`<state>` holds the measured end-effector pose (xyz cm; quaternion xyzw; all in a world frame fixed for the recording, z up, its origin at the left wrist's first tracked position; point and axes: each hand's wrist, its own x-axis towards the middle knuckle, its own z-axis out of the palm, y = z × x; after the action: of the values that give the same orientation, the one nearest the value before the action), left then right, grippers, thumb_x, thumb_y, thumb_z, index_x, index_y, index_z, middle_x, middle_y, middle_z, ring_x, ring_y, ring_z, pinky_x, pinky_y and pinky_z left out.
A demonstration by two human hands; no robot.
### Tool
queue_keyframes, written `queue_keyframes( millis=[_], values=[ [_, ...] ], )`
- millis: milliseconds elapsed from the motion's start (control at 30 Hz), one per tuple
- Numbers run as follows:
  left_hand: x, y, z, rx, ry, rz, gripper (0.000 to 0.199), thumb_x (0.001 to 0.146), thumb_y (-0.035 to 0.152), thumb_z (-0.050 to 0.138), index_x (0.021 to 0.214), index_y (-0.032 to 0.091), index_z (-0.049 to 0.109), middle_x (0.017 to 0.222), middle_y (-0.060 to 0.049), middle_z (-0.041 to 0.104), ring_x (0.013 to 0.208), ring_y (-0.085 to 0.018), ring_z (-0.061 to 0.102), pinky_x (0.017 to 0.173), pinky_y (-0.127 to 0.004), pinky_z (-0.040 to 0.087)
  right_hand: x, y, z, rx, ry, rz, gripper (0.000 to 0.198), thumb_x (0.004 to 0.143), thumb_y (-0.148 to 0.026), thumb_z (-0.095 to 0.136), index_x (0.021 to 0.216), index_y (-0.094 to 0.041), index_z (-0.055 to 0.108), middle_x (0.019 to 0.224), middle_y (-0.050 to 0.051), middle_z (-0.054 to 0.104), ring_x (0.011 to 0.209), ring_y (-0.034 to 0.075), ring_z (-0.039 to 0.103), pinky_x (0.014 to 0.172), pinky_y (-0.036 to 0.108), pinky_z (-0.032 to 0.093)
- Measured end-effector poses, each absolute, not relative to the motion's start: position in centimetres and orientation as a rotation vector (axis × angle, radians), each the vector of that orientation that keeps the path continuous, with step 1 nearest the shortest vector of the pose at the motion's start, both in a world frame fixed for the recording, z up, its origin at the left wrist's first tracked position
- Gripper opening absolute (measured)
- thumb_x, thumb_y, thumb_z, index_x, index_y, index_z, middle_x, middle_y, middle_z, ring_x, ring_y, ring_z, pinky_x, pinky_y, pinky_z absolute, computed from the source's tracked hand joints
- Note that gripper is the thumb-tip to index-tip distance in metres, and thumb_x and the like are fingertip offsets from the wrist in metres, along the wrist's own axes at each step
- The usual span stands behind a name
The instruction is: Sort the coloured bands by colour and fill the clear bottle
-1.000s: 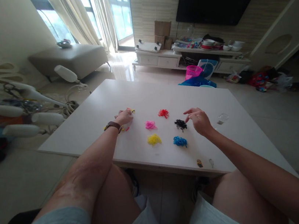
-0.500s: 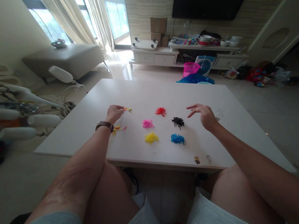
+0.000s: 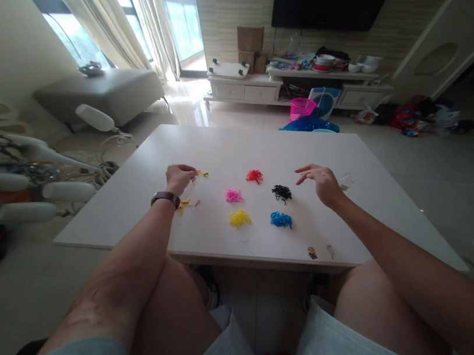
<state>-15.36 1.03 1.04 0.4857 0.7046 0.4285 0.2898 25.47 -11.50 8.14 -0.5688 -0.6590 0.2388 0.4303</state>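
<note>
The left hand reaches fingertips-down to a small mixed cluster of yellow and red rubbery bits; I cannot tell whether its grip holds one. The right hand has a released grip, fingers loose beside the tangled black rubbery pile. The red pile, pink pile, yellow pile and blue pile sit apart — seemingly so colours stay unmixed. The smooth white tabletop offers room toward its far edge.
</note>
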Motion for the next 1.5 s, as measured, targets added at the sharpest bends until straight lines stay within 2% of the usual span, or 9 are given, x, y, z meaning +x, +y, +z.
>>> queue_keyframes(
  millis=[200, 400, 667, 933, 1133, 1267, 1367, 1433, 1500],
  values=[
    [-12.8, 0.4, 1.8, 1.168, 1.521, 1.199, 0.026, 0.053, 0.018, 0.084, 0.072, 0.011, 0.068, 0.071, -0.007, 0.071, 0.07, -0.016, 0.068, 0.075, -0.031, 0.058, 25.1, -11.7, 8.4, -1.44, -1.681, 0.629, 0.039, 0.075, -0.022, 0.04, 0.049, -0.021, 0.07, 0.104, 0.006, 0.074, 0.1, 0.025, 0.063, 0.09, 0.038, 0.044],
    [-8.9, -1.5, 2.8, 1.257, 1.246, 1.044, 0.035, 0.053, 0.027, 0.09, 0.076, 0.013, 0.067, 0.076, -0.008, 0.074, 0.077, -0.02, 0.071, 0.086, -0.039, 0.058, 24.8, -11.7, 8.4, -1.465, -1.691, 0.687, 0.033, 0.068, -0.021, 0.043, 0.039, -0.021, 0.059, 0.103, 0.007, 0.074, 0.098, 0.025, 0.061, 0.087, 0.035, 0.046],
    [-4.3, -4.3, 3.9, 1.389, 1.1, 0.81, 0.029, 0.061, 0.024, 0.088, 0.078, 0.013, 0.068, 0.075, -0.009, 0.073, 0.072, -0.018, 0.07, 0.075, -0.036, 0.057, 24.2, -11.5, 7.6, -1.471, -1.777, 0.708, 0.034, 0.066, -0.019, 0.042, 0.035, -0.021, 0.054, 0.097, 0.008, 0.072, 0.092, 0.023, 0.063, 0.083, 0.035, 0.045],
    [-1.9, -6.2, 4.2, 1.421, 0.927, 0.754, 0.029, 0.063, 0.029, 0.087, 0.079, 0.014, 0.069, 0.081, -0.007, 0.071, 0.074, -0.017, 0.07, 0.075, -0.034, 0.058, 22.8, -11.7, 7.0, -1.487, -1.899, 0.759, 0.037, 0.07, -0.018, 0.043, 0.034, -0.019, 0.054, 0.094, 0.007, 0.072, 0.073, 0.017, 0.061, 0.071, 0.032, 0.044],
    [-1.9, -6.1, 3.6, 1.443, 0.931, 0.738, 0.033, 0.064, 0.034, 0.087, 0.083, 0.014, 0.07, 0.09, -0.009, 0.072, 0.078, -0.018, 0.071, 0.073, -0.032, 0.057, 21.9, -12.0, 6.5, -1.427, -1.973, 0.781, 0.033, 0.067, -0.016, 0.044, 0.036, -0.019, 0.055, 0.089, 0.006, 0.071, 0.078, 0.018, 0.062, 0.076, 0.031, 0.045],
    [-1.9, -6.1, 3.3, 1.436, 0.917, 0.748, 0.035, 0.063, 0.036, 0.087, 0.084, 0.014, 0.07, 0.09, -0.009, 0.072, 0.078, -0.018, 0.07, 0.073, -0.032, 0.057, 21.5, -12.1, 6.0, -1.291, -2.042, 0.813, 0.025, 0.064, -0.013, 0.045, 0.051, -0.019, 0.067, 0.085, 0.006, 0.069, 0.085, 0.021, 0.063, 0.076, 0.032, 0.046],
    [-1.9, -6.2, 3.4, 1.423, 0.895, 0.746, 0.035, 0.062, 0.036, 0.088, 0.083, 0.014, 0.07, 0.088, -0.007, 0.071, 0.077, -0.016, 0.069, 0.075, -0.032, 0.058, 21.1, -12.3, 5.8, -1.225, -2.087, 0.878, 0.034, 0.069, -0.012, 0.048, 0.085, -0.02, 0.077, 0.094, 0.006, 0.071, 0.091, 0.021, 0.064, 0.081, 0.033, 0.048],
    [-1.8, -6.3, 3.5, 1.41, 0.891, 0.74, 0.035, 0.061, 0.035, 0.088, 0.082, 0.014, 0.07, 0.087, -0.006, 0.071, 0.076, -0.015, 0.068, 0.076, -0.033, 0.058, 20.8, -12.6, 5.8, -1.196, -2.116, 0.926, 0.041, 0.072, -0.011, 0.05, 0.104, -0.021, 0.075, 0.104, 0.005, 0.072, 0.094, 0.021, 0.064, 0.083, 0.033, 0.049],
    [-1.7, -6.5, 3.7, 1.398, 0.889, 0.741, 0.035, 0.06, 0.034, 0.089, 0.081, 0.013, 0.069, 0.086, -0.005, 0.07, 0.077, -0.015, 0.068, 0.078, -0.034, 0.058, 20.6, -12.8, 5.7, -1.166, -2.147, 0.95, 0.044, 0.075, -0.011, 0.052, 0.113, -0.022, 0.072, 0.111, 0.006, 0.071, 0.095, 0.02, 0.064, 0.083, 0.033, 0.05]
  ],
)
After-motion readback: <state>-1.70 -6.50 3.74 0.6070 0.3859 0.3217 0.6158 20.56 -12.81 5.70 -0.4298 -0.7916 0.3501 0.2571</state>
